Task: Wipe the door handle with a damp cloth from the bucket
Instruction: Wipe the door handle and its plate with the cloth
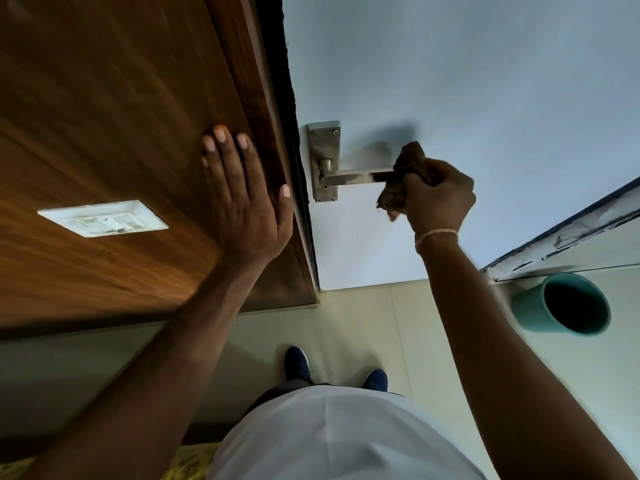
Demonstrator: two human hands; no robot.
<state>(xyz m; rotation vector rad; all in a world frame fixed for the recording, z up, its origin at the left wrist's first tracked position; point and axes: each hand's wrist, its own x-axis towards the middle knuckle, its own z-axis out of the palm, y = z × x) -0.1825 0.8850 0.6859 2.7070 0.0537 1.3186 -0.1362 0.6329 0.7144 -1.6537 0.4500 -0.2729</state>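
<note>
A steel lever door handle on a steel backplate is fixed to a pale blue door. My right hand is shut on a brown cloth, which is wrapped around the handle's free right end and hides it. My left hand lies flat, fingers apart, on the brown wooden panel just left of the door edge. A teal bucket stands on the floor at the lower right; its inside is dark and I cannot tell what it holds.
A white switch plate is set in the wooden panel left of my left hand. The floor is pale tile, with my two dark blue shoes below the handle. A dark, worn door-frame strip runs along the right.
</note>
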